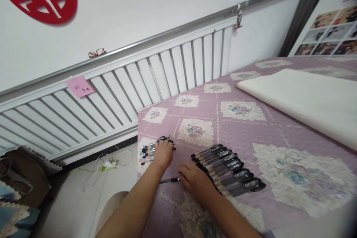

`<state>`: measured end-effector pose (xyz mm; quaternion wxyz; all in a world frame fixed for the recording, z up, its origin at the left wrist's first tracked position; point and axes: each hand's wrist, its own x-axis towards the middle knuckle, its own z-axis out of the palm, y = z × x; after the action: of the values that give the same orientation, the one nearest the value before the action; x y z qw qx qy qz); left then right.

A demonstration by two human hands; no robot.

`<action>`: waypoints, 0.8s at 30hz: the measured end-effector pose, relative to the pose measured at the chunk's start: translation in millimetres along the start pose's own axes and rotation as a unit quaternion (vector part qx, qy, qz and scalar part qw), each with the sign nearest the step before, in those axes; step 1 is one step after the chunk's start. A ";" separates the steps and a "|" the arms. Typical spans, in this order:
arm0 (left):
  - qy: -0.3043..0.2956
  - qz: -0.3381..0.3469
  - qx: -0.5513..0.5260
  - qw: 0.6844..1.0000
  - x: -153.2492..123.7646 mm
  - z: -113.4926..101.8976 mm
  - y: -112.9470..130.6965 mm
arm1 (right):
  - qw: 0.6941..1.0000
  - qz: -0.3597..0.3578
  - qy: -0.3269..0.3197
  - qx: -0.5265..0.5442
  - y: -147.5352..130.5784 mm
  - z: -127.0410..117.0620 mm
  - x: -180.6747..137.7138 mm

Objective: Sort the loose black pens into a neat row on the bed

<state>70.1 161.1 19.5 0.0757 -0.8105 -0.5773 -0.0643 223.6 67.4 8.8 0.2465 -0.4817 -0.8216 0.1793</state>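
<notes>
Left hand [164, 152] was over some pens [149, 150] by the surface [237, 130]'s left edge, right hand [196, 180] beside a lone pen [169, 180]; couldn't tell if either gripped anything tbh.

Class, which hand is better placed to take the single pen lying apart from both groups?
Probably the right hand: its fingertips are at one end of the single pen, whereas the left hand is over the smaller pen group.
</notes>
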 end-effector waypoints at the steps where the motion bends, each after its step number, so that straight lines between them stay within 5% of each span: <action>1: 0.004 0.008 -0.006 1.000 -1.4 -1.1 0.6 | 1.000 0.001 0.003 -0.001 0.2 -0.4 -0.3; 16: 0.097 0.063 -0.123 0.986 -50.1 1.9 12.9 | 0.986 0.051 0.110 0.118 11.0 -8.6 -1.2; 20: 0.127 0.105 -0.149 0.975 -60.2 1.8 19.1 | 0.972 0.113 0.107 0.178 13.8 -7.1 0.6; 24: 0.124 0.119 -0.165 0.971 -65.8 0.2 26.9 | 0.968 0.098 0.091 0.214 11.8 -7.3 2.5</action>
<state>74.1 91.5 5.3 0.0194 -0.8605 -0.4438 -0.2495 235.1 75.6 9.0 0.3989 -0.5103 -0.6869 0.3296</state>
